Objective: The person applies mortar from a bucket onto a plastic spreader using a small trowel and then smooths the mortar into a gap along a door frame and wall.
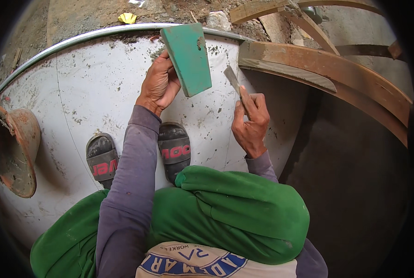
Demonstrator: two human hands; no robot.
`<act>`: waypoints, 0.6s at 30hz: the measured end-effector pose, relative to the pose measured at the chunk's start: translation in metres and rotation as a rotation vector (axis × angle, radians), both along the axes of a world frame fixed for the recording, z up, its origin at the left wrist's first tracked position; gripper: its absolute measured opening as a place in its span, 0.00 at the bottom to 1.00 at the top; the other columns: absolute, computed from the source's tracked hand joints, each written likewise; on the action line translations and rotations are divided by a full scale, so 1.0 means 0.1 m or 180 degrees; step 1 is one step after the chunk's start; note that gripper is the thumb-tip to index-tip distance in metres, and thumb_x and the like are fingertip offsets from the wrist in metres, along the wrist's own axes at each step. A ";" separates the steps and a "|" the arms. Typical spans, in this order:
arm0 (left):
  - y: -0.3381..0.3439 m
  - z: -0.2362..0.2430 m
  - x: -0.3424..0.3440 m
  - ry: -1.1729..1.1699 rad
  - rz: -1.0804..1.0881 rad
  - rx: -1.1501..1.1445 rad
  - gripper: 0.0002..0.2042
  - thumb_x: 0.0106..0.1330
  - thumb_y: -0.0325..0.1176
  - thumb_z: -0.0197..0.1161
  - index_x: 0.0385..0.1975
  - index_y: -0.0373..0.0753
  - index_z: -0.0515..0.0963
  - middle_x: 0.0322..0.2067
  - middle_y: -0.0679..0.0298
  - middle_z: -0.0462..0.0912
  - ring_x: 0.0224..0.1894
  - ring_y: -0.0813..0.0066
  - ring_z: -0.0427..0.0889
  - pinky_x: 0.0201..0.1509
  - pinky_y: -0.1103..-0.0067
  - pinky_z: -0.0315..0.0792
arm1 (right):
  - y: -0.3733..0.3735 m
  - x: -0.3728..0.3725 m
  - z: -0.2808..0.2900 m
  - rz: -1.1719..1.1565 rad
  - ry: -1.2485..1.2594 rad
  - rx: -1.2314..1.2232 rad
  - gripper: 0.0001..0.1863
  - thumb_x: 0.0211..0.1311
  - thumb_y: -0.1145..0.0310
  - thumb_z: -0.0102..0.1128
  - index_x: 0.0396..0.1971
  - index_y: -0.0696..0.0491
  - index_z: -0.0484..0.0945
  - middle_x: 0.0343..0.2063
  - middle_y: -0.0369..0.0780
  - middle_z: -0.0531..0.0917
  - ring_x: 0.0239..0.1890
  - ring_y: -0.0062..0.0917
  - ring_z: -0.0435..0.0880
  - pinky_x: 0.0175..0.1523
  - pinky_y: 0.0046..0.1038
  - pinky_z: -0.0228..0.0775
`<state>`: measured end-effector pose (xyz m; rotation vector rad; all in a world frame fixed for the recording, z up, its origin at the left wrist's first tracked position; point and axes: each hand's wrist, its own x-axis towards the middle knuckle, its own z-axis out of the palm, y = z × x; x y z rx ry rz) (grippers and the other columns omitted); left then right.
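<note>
My left hand (159, 83) is closed on a green plastering float (188, 62), which is raised and turned with its flat face toward me. A small lump of grey mortar clings near its upper right edge. In my right hand (252, 120) is a scraper (232, 78) with a narrow grey blade, pointing up and left toward the float but apart from it. My fingers wrap its handle and hide most of it. Under both hands lies a white panel (77, 88) spattered with mortar.
A dirty orange bucket (28, 134) lies tipped at the left. Curved wooden boards (345, 69) run along the right, above a dark grey surface (345, 185). Rubble and a yellow scrap (127, 18) lie beyond the panel's metal edge (96, 33). My slippers (173, 143) rest on the panel.
</note>
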<state>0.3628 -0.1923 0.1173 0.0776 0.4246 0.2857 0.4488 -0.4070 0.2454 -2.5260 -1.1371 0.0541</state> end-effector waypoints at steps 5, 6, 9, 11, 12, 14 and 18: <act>-0.01 0.09 0.04 -0.0011 -0.0090 0.0153 0.19 0.76 0.25 0.57 0.66 0.36 0.75 0.55 0.63 0.85 0.55 0.75 0.85 0.63 0.73 0.79 | 0.15 -0.29 -0.05 -0.0007 0.0278 0.0041 0.29 0.57 0.86 0.66 0.61 0.55 0.85 0.32 0.41 0.74 0.30 0.30 0.76 0.36 0.31 0.72; -0.05 0.11 0.05 -0.0040 -0.0048 0.0192 0.19 0.76 0.25 0.58 0.66 0.37 0.76 0.54 0.65 0.85 0.54 0.78 0.84 0.62 0.76 0.78 | 0.18 -0.29 -0.06 0.0023 0.0218 0.0104 0.28 0.57 0.86 0.67 0.60 0.54 0.85 0.32 0.41 0.75 0.30 0.30 0.76 0.36 0.31 0.72; -0.05 0.08 0.03 -0.0026 -0.0163 0.0326 0.20 0.76 0.26 0.59 0.66 0.38 0.75 0.54 0.66 0.85 0.53 0.79 0.85 0.62 0.76 0.78 | 0.30 -0.29 -0.13 0.0017 0.0150 0.0211 0.29 0.57 0.86 0.67 0.60 0.54 0.85 0.32 0.41 0.75 0.30 0.30 0.76 0.36 0.31 0.72; -0.07 0.06 0.02 0.0024 -0.0243 0.0365 0.20 0.75 0.26 0.60 0.67 0.38 0.75 0.53 0.66 0.85 0.53 0.79 0.84 0.62 0.77 0.78 | 0.36 -0.28 -0.15 -0.0016 0.0152 0.0238 0.29 0.57 0.86 0.67 0.60 0.53 0.86 0.31 0.41 0.75 0.30 0.30 0.76 0.36 0.32 0.72; -0.07 0.04 0.01 0.0083 -0.0323 0.0401 0.21 0.75 0.26 0.60 0.67 0.38 0.75 0.53 0.67 0.85 0.52 0.80 0.84 0.62 0.77 0.78 | 0.40 -0.27 -0.17 -0.0048 0.0163 0.0261 0.29 0.57 0.86 0.67 0.60 0.53 0.86 0.31 0.41 0.75 0.30 0.30 0.77 0.36 0.32 0.72; -0.09 0.07 0.00 0.0075 -0.0428 0.0486 0.20 0.75 0.26 0.61 0.66 0.38 0.76 0.52 0.67 0.86 0.51 0.82 0.84 0.60 0.78 0.79 | 0.44 -0.23 -0.20 -0.0109 0.0178 0.0294 0.28 0.58 0.85 0.66 0.60 0.54 0.86 0.31 0.41 0.75 0.30 0.30 0.77 0.36 0.32 0.72; -0.13 0.07 -0.02 0.0215 -0.0906 0.0882 0.17 0.77 0.28 0.62 0.64 0.38 0.78 0.48 0.69 0.86 0.46 0.86 0.85 0.52 0.82 0.81 | 0.53 -0.05 -0.22 -0.0347 0.0194 0.0373 0.22 0.62 0.81 0.65 0.57 0.59 0.86 0.31 0.42 0.76 0.31 0.30 0.79 0.38 0.33 0.73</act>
